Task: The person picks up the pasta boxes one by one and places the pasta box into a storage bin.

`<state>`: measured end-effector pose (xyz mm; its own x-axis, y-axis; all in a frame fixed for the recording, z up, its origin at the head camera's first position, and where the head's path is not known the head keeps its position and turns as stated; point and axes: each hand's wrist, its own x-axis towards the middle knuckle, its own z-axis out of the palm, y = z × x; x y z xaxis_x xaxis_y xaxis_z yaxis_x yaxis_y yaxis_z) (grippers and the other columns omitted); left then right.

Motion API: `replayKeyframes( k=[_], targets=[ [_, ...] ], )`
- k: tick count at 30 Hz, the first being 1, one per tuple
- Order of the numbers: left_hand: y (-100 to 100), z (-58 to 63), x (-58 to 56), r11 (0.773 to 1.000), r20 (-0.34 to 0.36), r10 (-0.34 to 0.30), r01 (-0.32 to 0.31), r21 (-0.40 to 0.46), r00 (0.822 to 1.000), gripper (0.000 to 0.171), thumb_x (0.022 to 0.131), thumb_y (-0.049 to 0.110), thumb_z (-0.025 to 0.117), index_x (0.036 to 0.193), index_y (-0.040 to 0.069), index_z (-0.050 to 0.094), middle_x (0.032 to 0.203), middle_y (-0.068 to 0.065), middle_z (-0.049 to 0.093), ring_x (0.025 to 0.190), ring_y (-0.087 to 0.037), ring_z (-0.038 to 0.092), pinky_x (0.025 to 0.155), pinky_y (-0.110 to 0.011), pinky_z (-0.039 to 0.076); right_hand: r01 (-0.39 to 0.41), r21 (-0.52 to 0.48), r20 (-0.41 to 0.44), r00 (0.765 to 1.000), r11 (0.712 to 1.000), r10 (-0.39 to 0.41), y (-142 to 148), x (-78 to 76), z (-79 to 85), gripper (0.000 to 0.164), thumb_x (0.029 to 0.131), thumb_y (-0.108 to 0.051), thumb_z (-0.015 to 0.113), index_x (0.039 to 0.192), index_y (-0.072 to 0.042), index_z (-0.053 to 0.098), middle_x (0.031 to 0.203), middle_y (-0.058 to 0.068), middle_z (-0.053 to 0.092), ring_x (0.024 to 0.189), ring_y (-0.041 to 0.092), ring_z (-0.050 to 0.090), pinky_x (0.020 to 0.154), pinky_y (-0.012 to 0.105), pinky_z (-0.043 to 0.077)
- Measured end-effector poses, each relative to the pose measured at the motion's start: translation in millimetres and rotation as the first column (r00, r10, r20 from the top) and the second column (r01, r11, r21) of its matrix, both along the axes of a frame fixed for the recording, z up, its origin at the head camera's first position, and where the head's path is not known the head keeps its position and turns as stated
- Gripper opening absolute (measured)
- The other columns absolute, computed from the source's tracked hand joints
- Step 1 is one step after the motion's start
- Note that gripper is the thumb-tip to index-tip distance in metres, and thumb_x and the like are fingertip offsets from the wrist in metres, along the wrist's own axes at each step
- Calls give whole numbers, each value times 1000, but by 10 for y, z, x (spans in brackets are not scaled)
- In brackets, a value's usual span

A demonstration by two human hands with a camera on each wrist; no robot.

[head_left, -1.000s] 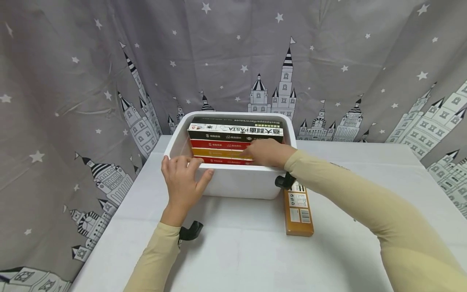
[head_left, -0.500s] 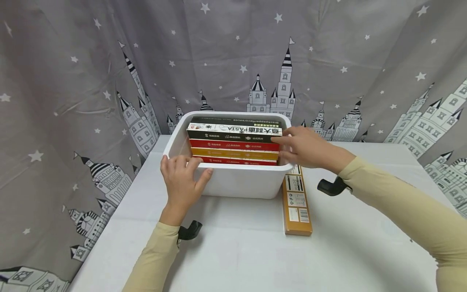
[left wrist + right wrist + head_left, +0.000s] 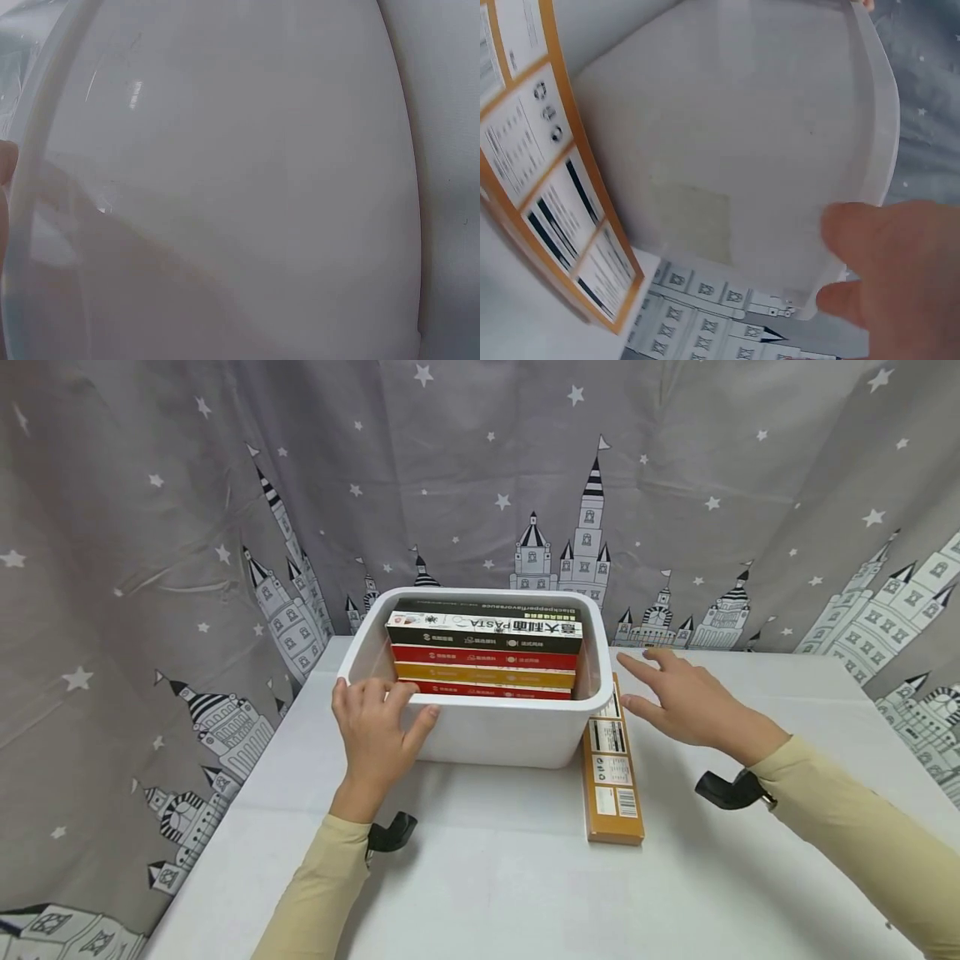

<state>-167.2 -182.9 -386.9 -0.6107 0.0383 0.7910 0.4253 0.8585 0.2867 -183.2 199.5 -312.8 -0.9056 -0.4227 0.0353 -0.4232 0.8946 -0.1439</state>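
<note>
My left hand (image 3: 375,735) holds the front left rim of a white plastic bin (image 3: 495,735), fingers over the edge and thumb against the outer wall. Inside, flat pasta boxes stand packed front to back: a red box (image 3: 483,691), a yellow box (image 3: 483,675), another red box (image 3: 483,657), a black and white box (image 3: 450,637) marked PASTA, and a dark box (image 3: 480,607) behind. Right of the bin, my right hand (image 3: 690,697) hovers with fingers spread, holding nothing. An orange box (image 3: 615,814) lies flat near it, label side up, along the bin's right wall.
A white cloth (image 3: 480,877) covers the table. Behind and to the left hangs a grey curtain (image 3: 450,460) printed with stars and castles. Black wrist mounts (image 3: 731,789) stick out beneath both wrists.
My right hand has come out of the bin, passed over its right rim and moved right and down beside the orange box. The left hand has stayed on the rim.
</note>
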Motion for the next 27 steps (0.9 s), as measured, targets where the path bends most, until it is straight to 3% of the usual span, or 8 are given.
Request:
replayKeyframes(
  k=[7, 14, 21, 27],
  targets=[
    [2, -7, 2, 1000, 13, 1, -1, -1, 1000, 72, 99, 68, 37, 98, 2, 67, 93, -21, 59, 101, -44, 49, 112, -75, 18, 108, 11, 91, 990, 994, -109, -33, 108, -326, 74, 99, -45, 58, 158, -8, 34, 150, 41, 39, 124, 62, 53, 95, 73, 48],
    [5, -15, 4, 1000, 12, 4, -4, -5, 1000, 73, 100, 68, 36, 98, 2, 67, 93, -20, 59, 101, -43, 49, 112, -76, 18, 216, -74, 192, 961, 974, -198, -153, 195, -707, 82, 97, -50, 60, 160, -8, 29, 154, 42, 31, 128, 65, 48, 96, 74, 47],
    [6, -22, 1, 1000, 5, 1, -1, 2, 1000, 73, 100, 68, 36, 98, 2, 67, 92, -20, 59, 100, -42, 49, 112, -75, 18, 238, -134, 214, 955, 962, -206, -219, 236, -1021, 88, 95, -52, 60, 160, -4, 26, 156, 43, 21, 127, 66, 47, 97, 75, 45],
    [0, -3, 0, 1000, 13, 5, -5, 0, 1000, 74, 100, 69, 35, 99, 2, 68, 93, -20, 59, 101, -43, 49, 113, -75, 18, 233, -145, 191, 960, 962, -204, -264, 263, -1172, 88, 95, -54, 58, 159, -3, 28, 155, 44, 23, 123, 66, 50, 92, 71, 50]
  ],
)
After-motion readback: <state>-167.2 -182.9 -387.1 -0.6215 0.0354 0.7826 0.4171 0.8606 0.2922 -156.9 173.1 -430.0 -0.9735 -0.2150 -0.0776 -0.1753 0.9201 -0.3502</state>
